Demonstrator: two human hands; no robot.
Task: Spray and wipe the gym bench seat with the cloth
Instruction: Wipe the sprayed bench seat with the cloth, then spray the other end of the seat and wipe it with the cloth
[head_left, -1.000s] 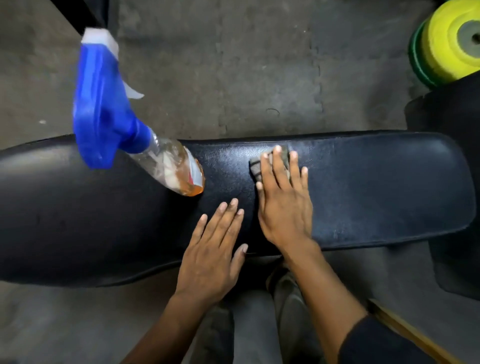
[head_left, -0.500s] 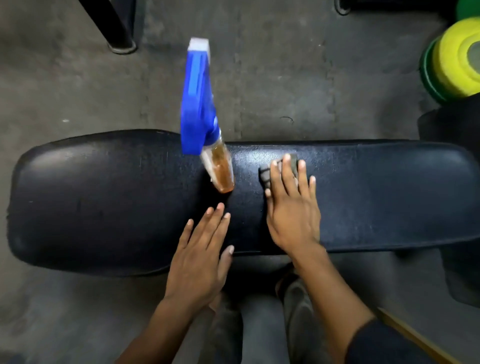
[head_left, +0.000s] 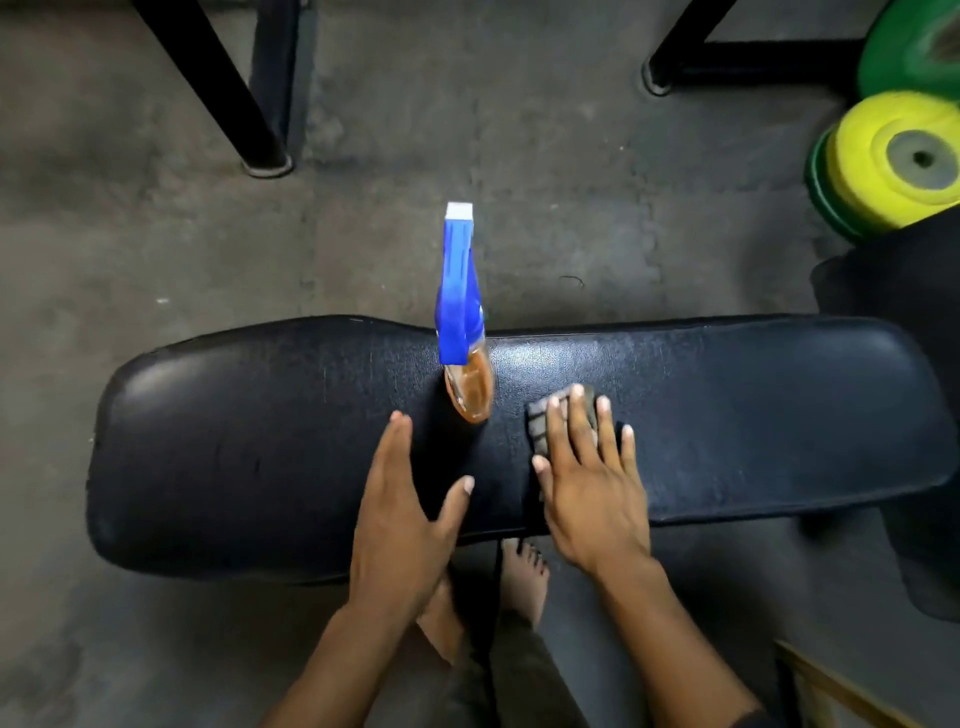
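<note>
A grey gym floor (head_left: 156, 249) lies under the black padded bench seat (head_left: 727, 415), the surface here. A spray bottle (head_left: 465, 332) stands on it, blue trigger head up, with amber liquid apparently low in its clear body. The right hand (head_left: 589, 483) presses flat on a grey cloth (head_left: 540, 426). The left hand (head_left: 400, 514) rests spread and empty just beside the bottle.

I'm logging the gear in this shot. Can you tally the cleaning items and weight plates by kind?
Spray bottle: 1
Cloth: 1
Yellow weight plate: 1
Green weight plates: 2
Total: 5
</note>
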